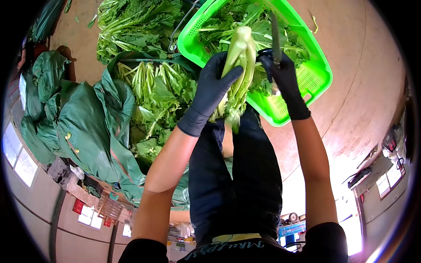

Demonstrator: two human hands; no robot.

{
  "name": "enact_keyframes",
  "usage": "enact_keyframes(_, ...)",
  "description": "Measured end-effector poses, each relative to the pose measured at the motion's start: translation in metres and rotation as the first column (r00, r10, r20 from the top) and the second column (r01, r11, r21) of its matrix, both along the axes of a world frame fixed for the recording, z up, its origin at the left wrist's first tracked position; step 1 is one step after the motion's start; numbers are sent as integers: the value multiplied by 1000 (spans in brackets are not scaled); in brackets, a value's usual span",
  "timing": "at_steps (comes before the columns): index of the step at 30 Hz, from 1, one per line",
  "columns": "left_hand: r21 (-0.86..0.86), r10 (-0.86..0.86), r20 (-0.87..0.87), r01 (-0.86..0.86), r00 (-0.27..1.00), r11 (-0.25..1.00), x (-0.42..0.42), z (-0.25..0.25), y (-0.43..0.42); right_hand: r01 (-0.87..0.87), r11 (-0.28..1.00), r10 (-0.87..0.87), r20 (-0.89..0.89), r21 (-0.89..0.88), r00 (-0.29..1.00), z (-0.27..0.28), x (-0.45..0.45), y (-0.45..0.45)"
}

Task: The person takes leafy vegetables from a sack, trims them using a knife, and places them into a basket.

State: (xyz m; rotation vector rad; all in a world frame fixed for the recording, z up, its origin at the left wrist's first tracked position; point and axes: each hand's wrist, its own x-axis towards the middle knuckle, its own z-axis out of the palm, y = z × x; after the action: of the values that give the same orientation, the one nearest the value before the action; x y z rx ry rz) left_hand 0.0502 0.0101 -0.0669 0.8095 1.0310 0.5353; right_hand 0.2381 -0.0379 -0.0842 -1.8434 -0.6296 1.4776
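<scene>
- Stalk vegetable (pixel 240 57), thick and pale, stands between the two hands, its stem end pointing away from the body and its ragged, leafy end toward the dark trousers (pixel 237 184).
- Left hand (pixel 213 85), in a black glove, is wrapped round the stalk, thumb laid across its face.
- Right hand (pixel 285 78), gloved alike, is clasped on a knife (pixel 276 37), blade pointing away from the body; the hands are apart, and whether the right fingertips touch the stalk I cannot tell.
- Beneath and beyond the hands sits a bright green basket (pixel 319 78); leafy greens (pixel 294 49) cover its far part, while slatted base shows at the near right.
- To the left, a dark green sack (pixel 83 116) gapes round a bundle of pale-stemmed greens (pixel 160 90), and a larger leafy heap (pixel 136 26) lies beyond it on the floor (pixel 351 65).
- Work looks partway along, I judge: this stalk is in hand, neither in sack nor basket, and plenty of greens remain in sack and heap; which of them have been cut is unclear.
</scene>
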Motion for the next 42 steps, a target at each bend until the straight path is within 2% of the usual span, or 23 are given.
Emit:
enact_keyframes(3, 90, -77, -80, 84, 994, 992, 2, -2, -4, -84, 974, 74, 52, 210, 996, 37, -5, 12)
enact_keyframes(7, 173, -94, -83, 107, 992, 979, 7, 1, 0, -336, 899, 255, 289, 282, 923, 42, -1, 28)
enact_keyframes(10, 81, -170, -123, 180, 978, 980, 4, 7, 12, -442, 803, 317, 341, 400, 885, 41, 8, 35)
enact_keyframes(11, 40, -157, -68, 160, 985, 986, 3, 6, 16, -516, 751, 355, 407, 411, 841, 39, 15, 37)
enact_keyframes(13, 69, -218, -101, 225, 971, 972, -2, 7, 21, -552, 779, 465, 317, 298, 827, 45, 27, 46)
enact_keyframes(17, -93, -391, -39, 387, 919, 918, -16, 0, 29, -812, 552, 739, 341, 189, 581, 49, 50, 64)
enact_keyframes(21, -296, -471, 94, 477, 877, 828, -28, -23, 21, -960, 262, 826, 493, 97, 275, 42, 58, 63)
enact_keyframes(23, -515, -319, 242, 400, 916, 758, -36, -18, 22, -915, 402, 828, 436, -20, 354, 34, 70, 58)
enact_keyframes(24, -489, -291, 185, 345, 939, 801, -46, -15, 25, -874, 479, 810, 426, -85, 403, 20, 87, 52)
enact_keyframes(25, -626, -95, 264, 245, 960, 740, -60, -26, 22, -825, 546, 789, 418, -144, 450, 5, 104, 43)
enact_keyframes(26, -574, -32, 220, 156, 975, 804, -67, -18, 21, -820, 567, 721, 526, -74, 451, -10, 118, 29)
enact_keyframes(27, -510, 36, 177, 60, 984, 858, -75, -9, 21, -816, 578, 636, 623, 7, 456, -25, 132, 14)
enact_keyframes(28, 68, -135, 21, 134, 991, 989, -95, -40, 8, -817, 573, 609, 705, -72, 364, -35, 142, -2)
enact_keyframes(29, -643, 330, 131, -173, 935, 746, -101, -37, 26, -805, 577, 564, 781, -140, 268, -41, 147, -16)
enact_keyframes(30, -536, 401, 68, -306, 913, 787, -118, -48, 36, -675, 634, 689, 673, -379, 270, -45, 145, -26)
enact_keyframes(32, -356, 534, -67, -520, 843, 776, -147, -49, 69, -708, 680, 575, 736, -188, 357, -73, 154, -66)
enact_keyframes(33, -340, 589, -22, -560, 808, 755, -164, -43, 91, -694, 695, 587, 708, -190, 393, -66, 141, -73)
enact_keyframes(36, -169, 629, -203, -660, 750, 732, -224, -53, 165, -517, 761, 648, 506, -393, 569, -62, 105, -97)
enact_keyframes(37, 15, 621, -356, -660, 699, 751, -240, -50, 183, -453, 757, 637, 378, -471, 672, -61, 91, -103)
enact_keyframes(38, 315, 646, -460, -569, 609, 760, -258, -60, 194, -495, 746, 660, 400, -445, 636, -64, 77, -112)
enact_keyframes(39, 491, 580, -557, -327, 594, 807, -289, -81, 204, -537, 731, 682, 421, -420, 598, -69, 65, -120)
enact_keyframes(41, 389, 424, -445, -257, 788, 885, -280, -61, 179, -555, 726, 682, 317, -406, 659, -68, 40, -127)
enact_keyframes(42, 87, 111, -575, -74, 810, 993, -279, -51, 165, -585, 717, 695, 322, -379, 644, -70, 29, -131)
